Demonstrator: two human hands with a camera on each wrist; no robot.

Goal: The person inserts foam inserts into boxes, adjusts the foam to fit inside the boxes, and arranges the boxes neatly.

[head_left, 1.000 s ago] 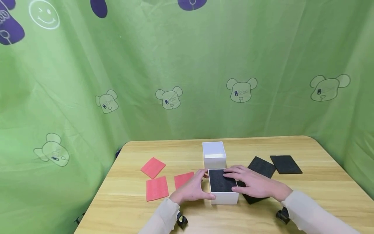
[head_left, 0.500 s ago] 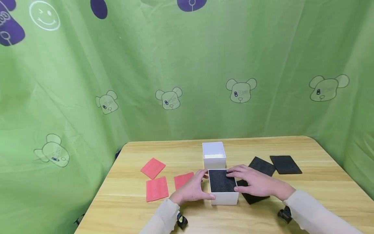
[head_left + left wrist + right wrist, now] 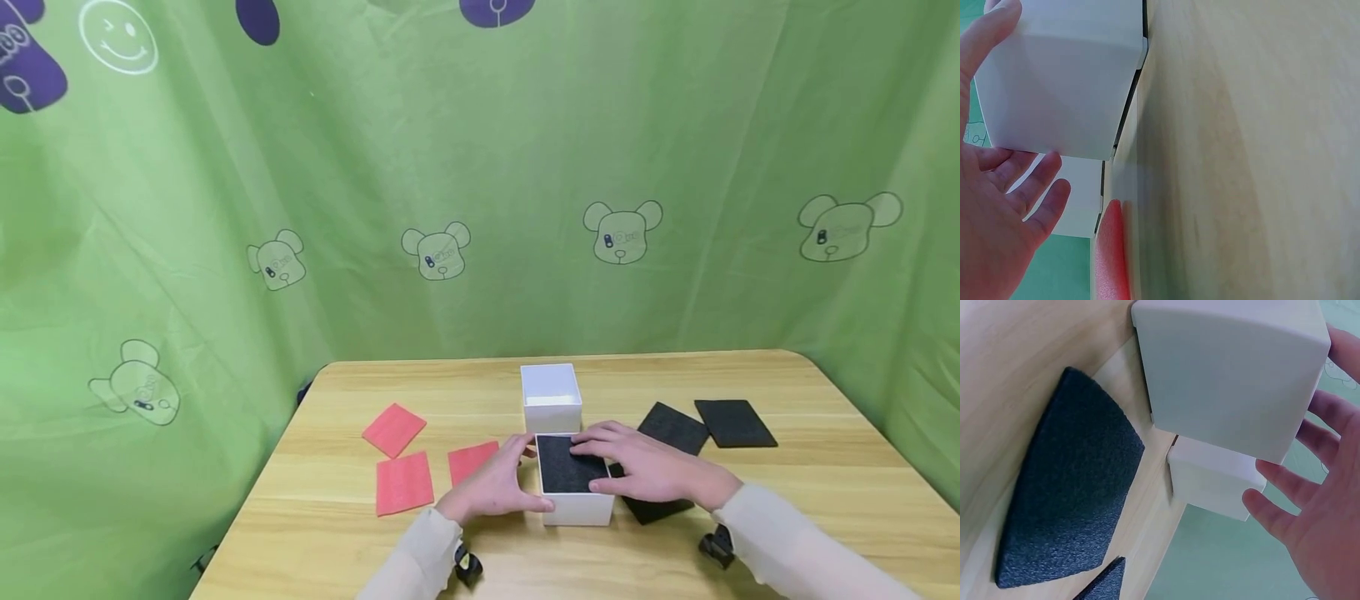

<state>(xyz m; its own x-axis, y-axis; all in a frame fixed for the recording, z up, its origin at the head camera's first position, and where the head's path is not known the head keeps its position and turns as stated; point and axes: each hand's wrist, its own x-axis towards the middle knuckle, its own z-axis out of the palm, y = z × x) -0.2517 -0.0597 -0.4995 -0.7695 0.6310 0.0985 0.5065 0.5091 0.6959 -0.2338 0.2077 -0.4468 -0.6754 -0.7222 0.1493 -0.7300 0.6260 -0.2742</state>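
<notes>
A white square box [image 3: 577, 509] stands near the middle of the table, with a black foam square [image 3: 566, 467] lying flat just inside its rim. My left hand [image 3: 495, 486] grips this box from the left, thumb on the front face and fingers at the back edge. In the left wrist view the box's pale side [image 3: 1060, 94] lies between thumb and fingers. From the right, my right hand [image 3: 651, 467] rests its outstretched fingers on the foam's right part, thumb at the right rim. The right wrist view shows those fingers over the box's upper edge [image 3: 1229, 381].
Directly behind stands a second white box [image 3: 551, 415], its top uncovered. Red foam squares [image 3: 403, 483] lie on the left of the wooden table [image 3: 315, 500]. Several black foam squares [image 3: 735, 422] lie on the right, one partly under my right hand. A green curtain [image 3: 517, 308] hangs behind.
My right hand slid slightly right over the black foam square, then back left. The left hand and the box stay in place.
</notes>
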